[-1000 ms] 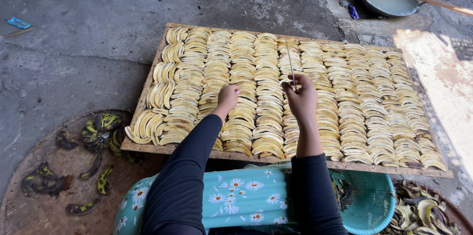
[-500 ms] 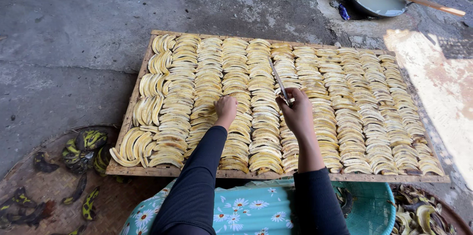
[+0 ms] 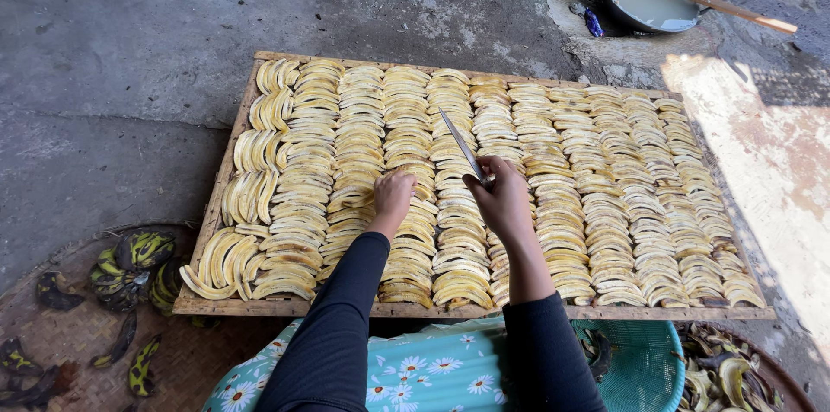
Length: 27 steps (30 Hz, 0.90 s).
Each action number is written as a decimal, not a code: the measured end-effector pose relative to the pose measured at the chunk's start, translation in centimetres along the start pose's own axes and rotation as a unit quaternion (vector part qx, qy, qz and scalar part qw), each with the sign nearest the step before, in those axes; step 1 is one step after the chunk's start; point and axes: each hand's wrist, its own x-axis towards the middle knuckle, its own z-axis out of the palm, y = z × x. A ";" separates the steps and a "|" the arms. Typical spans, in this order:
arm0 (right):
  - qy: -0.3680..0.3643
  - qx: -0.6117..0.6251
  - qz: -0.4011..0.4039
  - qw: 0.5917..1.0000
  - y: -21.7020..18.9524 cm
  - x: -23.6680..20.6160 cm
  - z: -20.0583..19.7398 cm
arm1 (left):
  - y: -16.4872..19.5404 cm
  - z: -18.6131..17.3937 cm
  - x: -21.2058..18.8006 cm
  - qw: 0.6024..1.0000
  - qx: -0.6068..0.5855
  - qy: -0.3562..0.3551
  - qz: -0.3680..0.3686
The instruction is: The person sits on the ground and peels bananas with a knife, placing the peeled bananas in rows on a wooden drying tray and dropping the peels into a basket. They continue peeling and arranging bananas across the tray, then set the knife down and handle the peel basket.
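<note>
- right hand point(image 3: 504, 198) is clenched round a knife point(image 3: 461, 146), blade aimed away at the far edge so it clears the rows
- left hand point(image 3: 393, 193) is curled, fingertips down on banana slices point(image 3: 413, 172) mid-tray point(image 3: 226, 172), holding nothing
- slices overlap in columns, packed tight

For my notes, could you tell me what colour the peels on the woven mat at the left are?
Green-and-black peels on the woven mat, head view.
</note>
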 end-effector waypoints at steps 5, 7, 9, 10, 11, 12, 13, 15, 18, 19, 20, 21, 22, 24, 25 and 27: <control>-0.007 -0.009 -0.014 1.000 0.0 0.0 0.3 | 0.5 0.0 0.1 0.998 0.035 -0.041 -0.034; -0.011 0.003 -0.010 1.000 0.1 -0.1 0.3 | 0.6 -0.1 0.1 0.998 0.042 -0.046 -0.029; -0.012 0.005 -0.009 1.000 0.1 -0.1 0.3 | 0.5 -0.2 0.1 0.998 0.045 -0.042 -0.022; -0.013 0.007 -0.008 1.000 0.1 -0.1 0.3 | 0.5 -0.2 0.0 0.998 0.044 -0.032 -0.021; -0.011 0.003 -0.012 1.000 0.0 -0.1 0.4 | 0.6 -0.1 -0.2 0.999 0.044 -0.023 -0.020; -0.009 -0.001 -0.015 1.000 0.0 0.0 0.4 | 0.6 0.0 -0.4 0.999 0.044 -0.014 -0.020; -0.007 -0.006 -0.018 1.000 -0.1 -0.1 0.5 | 0.7 0.2 -0.8 0.999 0.036 0.013 0.019; -0.010 -0.014 -0.024 1.000 -0.2 -0.1 0.7 | 1.0 0.5 -1.8 0.993 0.020 0.068 0.098; -0.009 -0.005 -0.044 0.999 -0.7 -0.2 1.1 | 2.2 1.5 -3.6 0.989 0.075 -0.046 0.117; -0.008 0.003 -0.053 0.999 -0.9 -0.2 1.3 | 2.6 1.6 -4.3 0.987 0.097 -0.077 0.104; -0.011 0.003 -0.051 0.999 -1.2 -0.3 1.5 | 2.8 1.6 -5.2 0.983 0.120 -0.107 0.090; -0.013 0.004 -0.051 0.999 -1.4 -0.4 1.7 | 3.0 1.6 -5.7 0.977 0.143 -0.136 0.075; -0.017 0.005 -0.050 0.999 -1.7 -0.5 1.9 | 3.2 1.5 -6.0 0.978 0.138 -0.141 0.065; -0.021 -0.003 -0.065 0.998 -2.1 -0.6 2.2 | 3.3 1.2 -6.4 0.979 0.130 -0.150 0.044; -0.023 -0.008 -0.072 0.997 -2.3 -0.7 2.2 | 3.4 1.2 -6.5 0.978 0.128 -0.160 0.040; -0.023 -0.010 -0.077 0.997 -2.5 -0.7 2.2 | 3.5 1.1 -6.7 0.975 0.123 -0.183 0.033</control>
